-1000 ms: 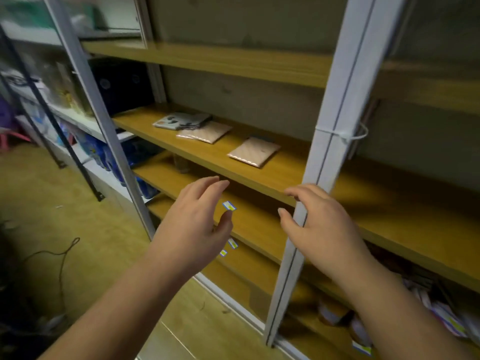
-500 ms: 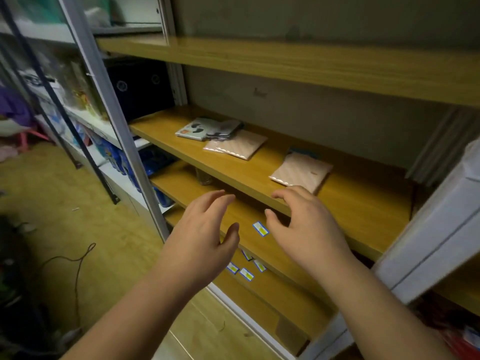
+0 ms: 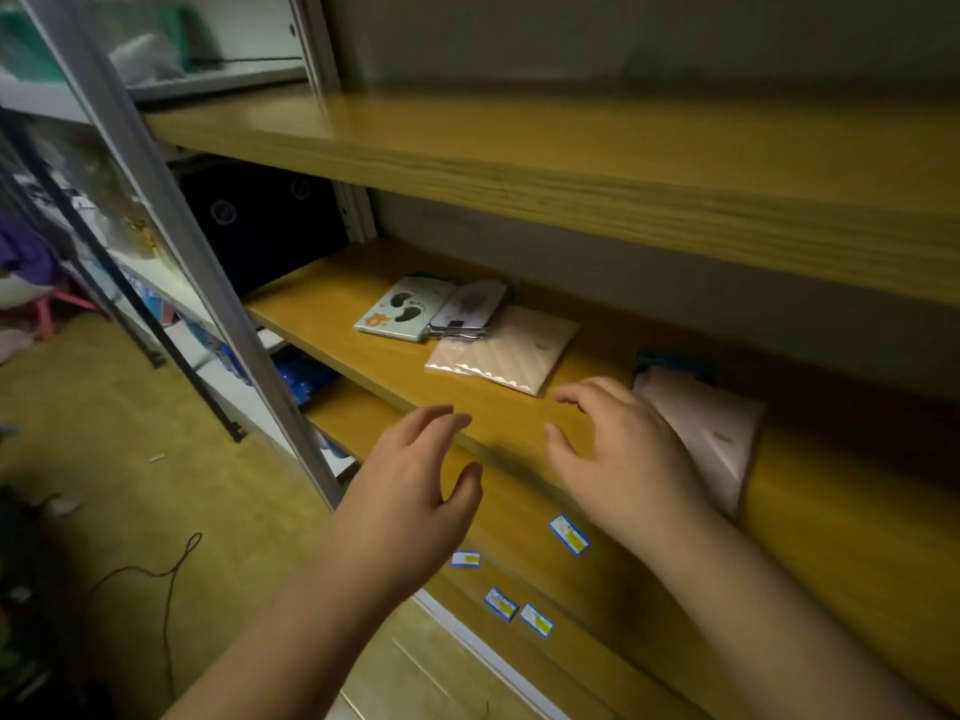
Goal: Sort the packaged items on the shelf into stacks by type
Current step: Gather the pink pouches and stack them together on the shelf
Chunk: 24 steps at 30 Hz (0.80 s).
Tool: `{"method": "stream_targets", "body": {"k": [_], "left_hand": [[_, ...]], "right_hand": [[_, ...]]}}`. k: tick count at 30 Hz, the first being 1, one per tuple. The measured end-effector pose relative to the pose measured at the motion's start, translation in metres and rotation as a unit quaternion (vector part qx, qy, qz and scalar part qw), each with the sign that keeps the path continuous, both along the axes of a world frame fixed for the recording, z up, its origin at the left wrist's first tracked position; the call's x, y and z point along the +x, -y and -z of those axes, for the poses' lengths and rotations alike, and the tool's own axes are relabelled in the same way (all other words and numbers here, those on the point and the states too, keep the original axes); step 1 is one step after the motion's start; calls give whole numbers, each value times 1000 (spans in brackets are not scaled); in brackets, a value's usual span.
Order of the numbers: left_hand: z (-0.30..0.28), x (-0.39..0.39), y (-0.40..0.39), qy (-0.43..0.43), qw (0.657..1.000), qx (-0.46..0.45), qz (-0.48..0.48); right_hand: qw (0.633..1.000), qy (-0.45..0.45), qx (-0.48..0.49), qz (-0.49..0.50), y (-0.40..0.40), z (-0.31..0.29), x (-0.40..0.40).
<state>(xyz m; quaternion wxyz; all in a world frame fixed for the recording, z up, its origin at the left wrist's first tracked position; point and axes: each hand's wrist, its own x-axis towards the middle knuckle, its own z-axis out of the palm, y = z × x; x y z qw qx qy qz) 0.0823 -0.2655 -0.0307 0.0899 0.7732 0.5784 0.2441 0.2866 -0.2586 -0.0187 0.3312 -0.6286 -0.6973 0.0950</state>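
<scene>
A yellow-brown wooden shelving unit [image 3: 597,163] fills most of the view, with four boards visible one above another, carried on pale grey metal uprights [image 3: 171,241]. The second board from the top, the middle shelf [image 3: 332,298], bears the packaged items. To the left stands a second rack holding one black box [image 3: 260,220] with round marks on its face and a blurred cluster of blue packages [image 3: 304,368] lower down; their number cannot be told. Below lies a yellowish floor [image 3: 104,459] with one thin dark cable [image 3: 171,569] curling across it.

Two bare forearms reach in from the bottom edge. The left hand [image 3: 405,491] hovers in front of the shelf edge, fingers spread and gently bent, holding nothing. The right hand [image 3: 618,454] is raised over the front of the middle shelf, fingers likewise loose and parted, empty; it partly covers the right pink square packet [image 3: 711,428], though whether it touches it cannot be told.

There are two such pale pink ribbed packets: that one, with a dark blue-edged item [image 3: 675,361] just behind it, and the left pink square packet [image 3: 506,350], well apart to the left. Overlapping that packet's far corner is one small grey-white card pack [image 3: 467,306], and just beside it one pale green flat pack printed with two black footprints [image 3: 402,311].

Five small blue-and-yellow price labels [image 3: 569,535] are stuck on the lower shelf edges.
</scene>
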Motion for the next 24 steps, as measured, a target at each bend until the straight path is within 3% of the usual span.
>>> {"method": "stream_targets", "body": {"k": [4,7,12,15,20,24], "left_hand": [[7,5,-57,16,999,-12,29],[7,13,-107,1,1000,-17,0],[7,31,-179,-218,975,-49,-20],[20,32,-187,-272,962,-20,2],[22,15,-201,-189,980,-3,60],[17,5,-213,-103,988,-74,84]], "right_hand": [[999,16,-17,46,-18,6,0],[995,15,-18,93,-24,9,0],[986,18,-25,163,-30,17,-7],[979,20,-24,203,-35,22,-14],[970,27,-20,240,-39,26,-30],[965,30,-15,259,-44,24,-37]]}}
